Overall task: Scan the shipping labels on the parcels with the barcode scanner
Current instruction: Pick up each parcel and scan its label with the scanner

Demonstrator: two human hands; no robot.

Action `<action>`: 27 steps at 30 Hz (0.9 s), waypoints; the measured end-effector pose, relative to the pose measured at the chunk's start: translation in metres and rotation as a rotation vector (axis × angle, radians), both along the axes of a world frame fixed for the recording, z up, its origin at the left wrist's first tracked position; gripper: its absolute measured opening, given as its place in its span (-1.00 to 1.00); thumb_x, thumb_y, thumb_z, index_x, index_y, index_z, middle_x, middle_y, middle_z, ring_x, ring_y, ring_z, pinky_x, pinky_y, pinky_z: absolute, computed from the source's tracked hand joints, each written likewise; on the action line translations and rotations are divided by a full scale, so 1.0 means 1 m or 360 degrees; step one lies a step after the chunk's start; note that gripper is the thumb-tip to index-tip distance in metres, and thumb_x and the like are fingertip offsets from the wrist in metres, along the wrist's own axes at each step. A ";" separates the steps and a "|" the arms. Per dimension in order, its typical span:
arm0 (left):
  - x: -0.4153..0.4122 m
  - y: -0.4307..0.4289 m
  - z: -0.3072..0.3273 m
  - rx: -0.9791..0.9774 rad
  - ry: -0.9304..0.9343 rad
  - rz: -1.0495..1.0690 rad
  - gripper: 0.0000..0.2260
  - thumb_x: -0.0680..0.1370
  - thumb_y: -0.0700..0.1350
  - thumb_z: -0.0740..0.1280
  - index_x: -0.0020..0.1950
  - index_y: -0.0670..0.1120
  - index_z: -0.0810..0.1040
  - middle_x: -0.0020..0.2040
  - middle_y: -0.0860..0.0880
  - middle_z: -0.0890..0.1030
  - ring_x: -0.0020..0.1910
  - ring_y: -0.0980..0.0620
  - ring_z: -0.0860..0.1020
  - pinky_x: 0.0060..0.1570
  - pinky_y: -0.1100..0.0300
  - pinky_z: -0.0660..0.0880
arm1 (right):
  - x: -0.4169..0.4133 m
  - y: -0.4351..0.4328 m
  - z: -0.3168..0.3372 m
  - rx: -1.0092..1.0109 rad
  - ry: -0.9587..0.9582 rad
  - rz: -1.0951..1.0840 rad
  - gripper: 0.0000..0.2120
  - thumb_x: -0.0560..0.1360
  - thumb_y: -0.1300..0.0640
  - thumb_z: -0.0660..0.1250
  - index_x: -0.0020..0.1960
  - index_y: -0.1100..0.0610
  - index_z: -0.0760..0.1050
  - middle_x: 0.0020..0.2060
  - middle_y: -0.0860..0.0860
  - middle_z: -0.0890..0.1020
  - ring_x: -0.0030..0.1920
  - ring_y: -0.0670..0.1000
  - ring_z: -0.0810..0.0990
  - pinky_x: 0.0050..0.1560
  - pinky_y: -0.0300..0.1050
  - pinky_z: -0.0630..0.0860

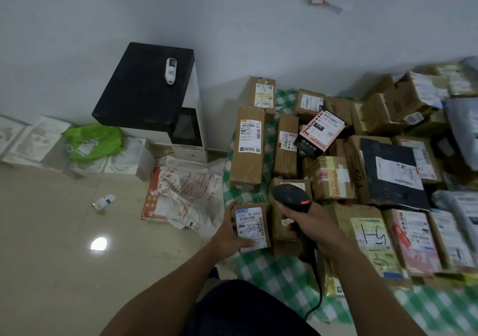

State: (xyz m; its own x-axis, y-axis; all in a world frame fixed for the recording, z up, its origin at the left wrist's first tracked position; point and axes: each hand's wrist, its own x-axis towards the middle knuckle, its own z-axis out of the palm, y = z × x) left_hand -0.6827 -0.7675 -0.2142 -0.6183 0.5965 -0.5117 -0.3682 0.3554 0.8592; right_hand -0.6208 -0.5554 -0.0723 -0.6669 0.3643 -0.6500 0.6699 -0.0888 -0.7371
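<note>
brown cardboard, small oblong parcel w/ a white shipping label face up is the one in hand. it sits at the near left edge of the green-and-white checked cloth, long axis running away from the person, barcode lines across the label's upper half. left hand grips it from the left side, fingertips hooked over the far corner, thumb laid across the label's near edge, so some bottom print is covered but the barcode looks clear. right hand is wrapped round the handle of the black pistol-shaped barcode scanner, orange-red light lit, black cable trailing back toward the person's lap

key relation: scanner head is just beside the parcel, to its right & a bit farther out, not touching it. it seems to aim fwd over the other boxes, not at this label; can't see the scan window itself. so prob the next move is a short swing left + tilt down of the right wrist, or the left hand angling the parcel up toward the head. left hand is the nearer one, being on the parcel; right is close beside. the long brown carton lies beyond, label up, w/ the main pile off to the right
</note>
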 end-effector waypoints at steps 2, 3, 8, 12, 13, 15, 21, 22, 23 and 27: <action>-0.002 -0.003 0.003 -0.0069 -0.0067 0.0169 0.09 0.38 -0.46 0.57 0.62 0.07 -0.06 0.25 0.04 0.52 0.11 0.27 0.59 -0.11 0.34 0.58 | 0.000 -0.002 0.000 -0.0007 0.0021 0.0007 -0.70 0.53 0.05 0.53 0.25 0.01 0.63 -0.17 -0.01 0.75 -0.24 0.01 0.64 -0.18 -0.10 0.61; -0.002 -0.006 0.007 -0.0072 -0.0079 0.0220 0.10 0.38 -0.40 0.60 0.64 0.10 -0.05 0.26 0.03 0.53 0.15 0.21 0.58 -0.11 0.33 0.58 | 0.000 -0.003 0.001 -0.0015 0.0025 0.0015 -0.70 0.54 0.06 0.53 0.25 0.02 0.63 -0.19 -0.02 0.75 -0.25 0.02 0.64 -0.18 -0.10 0.60; -0.008 -0.022 0.030 -0.0001 0.0148 0.0520 0.06 0.37 -0.05 0.67 0.66 0.21 0.04 0.30 0.12 0.58 0.23 0.13 0.59 0.07 0.15 0.65 | -0.007 -0.012 0.013 -0.0009 0.0100 0.0085 -0.80 0.56 0.09 0.50 0.17 -0.01 0.61 -0.20 -0.01 0.73 -0.33 -0.01 0.61 -0.28 -0.11 0.54; -0.025 -0.033 0.053 0.0053 0.0409 0.0745 0.02 0.39 0.02 0.64 0.57 0.46 0.00 0.38 0.13 0.51 0.23 0.19 0.60 0.08 0.10 0.66 | -0.017 -0.019 0.025 0.0005 0.0169 0.0153 -0.81 0.55 0.06 0.51 0.14 -0.06 0.62 -0.14 0.00 0.75 -0.32 -0.02 0.64 -0.22 -0.07 0.54; -0.031 -0.035 0.056 0.0027 0.0462 0.0788 -0.02 0.41 0.02 0.63 0.51 0.53 0.01 0.41 0.10 0.50 0.25 0.16 0.59 0.07 0.10 0.66 | -0.020 -0.022 0.028 0.0010 0.0180 0.0184 -0.81 0.55 0.04 0.51 0.14 -0.07 0.62 -0.13 0.00 0.76 -0.31 -0.03 0.65 -0.21 -0.08 0.55; -0.042 -0.037 0.064 -0.0059 0.0595 0.0853 -0.07 0.41 0.08 0.62 0.49 0.55 0.04 0.45 0.04 0.47 0.31 0.09 0.57 0.13 0.00 0.65 | -0.025 -0.029 0.036 0.0015 0.0211 0.0264 -0.82 0.55 0.02 0.51 0.15 -0.06 0.63 -0.14 -0.01 0.76 -0.30 -0.05 0.66 -0.20 -0.10 0.54; -0.061 -0.034 0.065 -0.0293 0.0886 0.0976 -0.01 0.34 0.16 0.60 0.62 0.26 0.07 0.50 0.13 0.30 0.49 -0.08 0.37 0.28 -0.26 0.54 | -0.041 -0.047 0.058 0.0071 0.0251 0.0648 -0.86 0.58 -0.01 0.46 0.12 -0.04 0.64 -0.15 -0.02 0.76 -0.26 -0.02 0.69 -0.20 -0.12 0.56; -0.063 -0.032 0.066 -0.0309 0.0907 0.0990 -0.02 0.38 0.09 0.61 0.63 0.20 0.07 0.50 0.12 0.29 0.50 -0.08 0.34 0.30 -0.26 0.52 | -0.043 -0.049 0.061 0.0094 0.0238 0.0695 -0.85 0.58 -0.02 0.46 0.12 -0.03 0.64 -0.14 -0.03 0.76 -0.25 -0.03 0.70 -0.19 -0.13 0.56; -0.064 -0.031 0.067 -0.0329 0.0912 0.1003 -0.03 0.40 0.03 0.62 0.63 0.16 0.07 0.52 0.09 0.28 0.51 -0.09 0.32 0.33 -0.27 0.50 | -0.044 -0.050 0.062 0.0112 0.0227 0.0734 -0.84 0.58 -0.03 0.46 0.13 -0.03 0.64 -0.14 -0.04 0.76 -0.25 -0.03 0.70 -0.19 -0.13 0.57; -0.068 -0.027 0.067 -0.0421 0.0907 0.1046 -0.03 0.41 0.03 0.63 0.63 0.16 0.06 0.54 -0.05 0.30 0.50 -0.09 0.34 0.37 -0.24 0.47 | -0.047 -0.054 0.065 0.0133 0.0208 0.0854 -0.79 0.56 -0.04 0.48 0.18 -0.07 0.63 -0.13 -0.06 0.76 -0.26 -0.05 0.70 -0.17 -0.12 0.61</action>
